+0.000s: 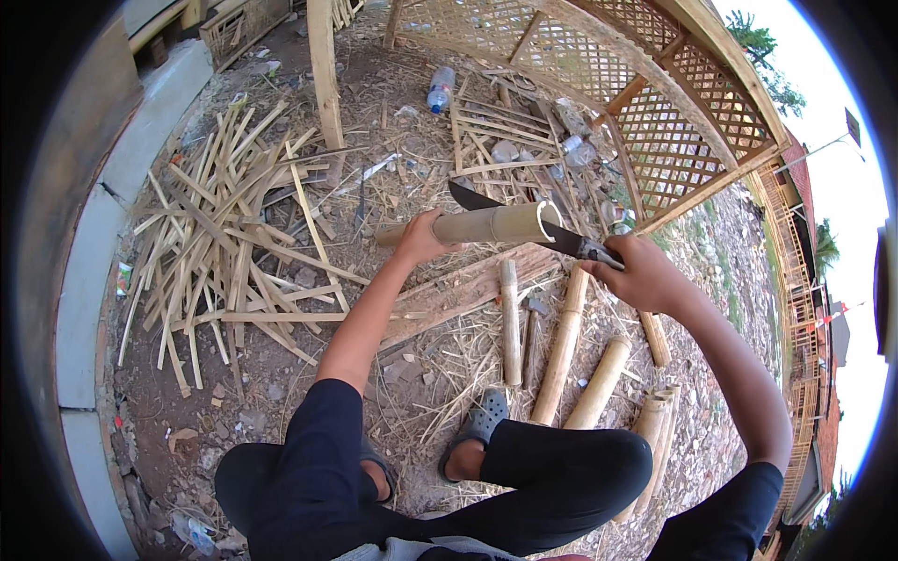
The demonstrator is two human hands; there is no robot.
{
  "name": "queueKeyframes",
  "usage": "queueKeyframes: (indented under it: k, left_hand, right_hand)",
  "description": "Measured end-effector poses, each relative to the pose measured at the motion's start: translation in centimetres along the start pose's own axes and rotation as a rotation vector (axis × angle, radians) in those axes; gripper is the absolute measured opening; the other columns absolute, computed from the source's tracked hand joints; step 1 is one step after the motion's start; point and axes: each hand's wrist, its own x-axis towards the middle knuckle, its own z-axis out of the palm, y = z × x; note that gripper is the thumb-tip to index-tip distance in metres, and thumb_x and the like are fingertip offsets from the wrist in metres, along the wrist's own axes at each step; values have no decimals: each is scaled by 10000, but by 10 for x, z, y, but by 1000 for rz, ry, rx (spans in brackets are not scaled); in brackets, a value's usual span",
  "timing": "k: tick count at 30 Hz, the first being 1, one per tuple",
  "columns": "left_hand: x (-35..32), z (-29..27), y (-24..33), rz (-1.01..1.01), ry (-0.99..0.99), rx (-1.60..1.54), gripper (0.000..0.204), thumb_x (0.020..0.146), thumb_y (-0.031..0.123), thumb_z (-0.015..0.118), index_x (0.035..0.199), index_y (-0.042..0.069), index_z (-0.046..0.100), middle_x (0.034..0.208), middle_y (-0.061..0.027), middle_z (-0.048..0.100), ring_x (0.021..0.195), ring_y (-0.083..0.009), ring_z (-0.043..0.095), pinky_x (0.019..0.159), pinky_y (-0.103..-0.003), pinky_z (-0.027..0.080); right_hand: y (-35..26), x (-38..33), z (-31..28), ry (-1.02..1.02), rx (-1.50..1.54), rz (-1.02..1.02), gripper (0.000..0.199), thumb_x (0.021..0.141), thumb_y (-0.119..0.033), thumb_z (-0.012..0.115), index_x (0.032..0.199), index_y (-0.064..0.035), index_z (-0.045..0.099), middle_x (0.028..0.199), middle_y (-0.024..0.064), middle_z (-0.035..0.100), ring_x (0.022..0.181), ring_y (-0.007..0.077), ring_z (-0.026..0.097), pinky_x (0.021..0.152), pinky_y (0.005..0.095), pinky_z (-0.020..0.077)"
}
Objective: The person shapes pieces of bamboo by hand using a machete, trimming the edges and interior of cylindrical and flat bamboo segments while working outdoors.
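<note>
1. Head view: the left hand (421, 236) is wrapped around a bamboo tube (486, 224), held level above the ground just past the knees, its open end pointing to 3 o'clock.
2. The right hand (641, 273) is closed on the handle of a machete (524, 222), whose dark blade runs behind the tube from 4 o'clock toward 10 o'clock, crossing near the open rim.
3. Below the tube, at 6 o'clock, cut bamboo pieces (561, 346) lie side by side on a plank (468, 290) and the dirt.
4. A pile of split strips (234, 243) lies at 9 o'clock; a lattice frame (655, 103) arches at 1 o'clock; a plastic bottle (441, 89) lies at 12 o'clock.
5. To do the cut well, I judge the edge should sit across the rim's middle, with the gripping fingers kept well back from the blade.
6. Resting the far end on the plank would likely steady the tube better than holding it in the air.
</note>
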Motion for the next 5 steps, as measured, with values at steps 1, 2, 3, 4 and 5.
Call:
queueKeyframes:
  k: [1, 2, 3, 4, 5]
  left_hand:
    - [3, 0, 0, -2, 4, 0, 573, 552, 327, 903, 983, 51, 645, 978, -142, 694, 934, -325, 666, 846, -442, 519]
    - [3, 0, 5, 0, -41, 51, 576, 568, 351, 895, 996, 54, 649, 1004, -147, 695, 963, -309, 666, 867, -441, 514]
    - [2, -1, 7, -1, -85, 105, 580, 584, 375, 887, 1010, 58, 652, 1030, -151, 696, 992, -293, 665, 888, -440, 510]
    - [-1, 3, 3, 0, -106, 196, 609, 609, 411, 869, 1066, 71, 653, 1088, -176, 677, 1052, -305, 641, 931, -441, 492]
    - [-2, 10, 0, 5, -126, 286, 639, 635, 447, 851, 1121, 84, 653, 1145, -201, 657, 1112, -317, 617, 974, -442, 474]
  right_hand:
    - [2, 2, -1, -19, 3, 1, 493, 876, -418, 658, 735, 53, 617, 660, 230, 597, 648, 387, 613, 643, 473, 467]
    - [4, -1, 3, -35, 25, 40, 500, 877, -426, 660, 729, 50, 622, 678, 237, 611, 663, 383, 625, 659, 471, 474]
    - [9, -6, 12, -41, 26, 39, 500, 877, -426, 660, 729, 50, 622, 678, 237, 611, 663, 383, 625, 659, 471, 474]
    - [19, -14, 26, -29, 60, 89, 508, 874, -456, 663, 732, 31, 638, 694, 210, 638, 677, 348, 646, 703, 467, 490]
    - [27, -23, 40, -12, 90, 140, 516, 871, -486, 666, 734, 11, 654, 711, 184, 665, 691, 312, 667, 747, 463, 505]
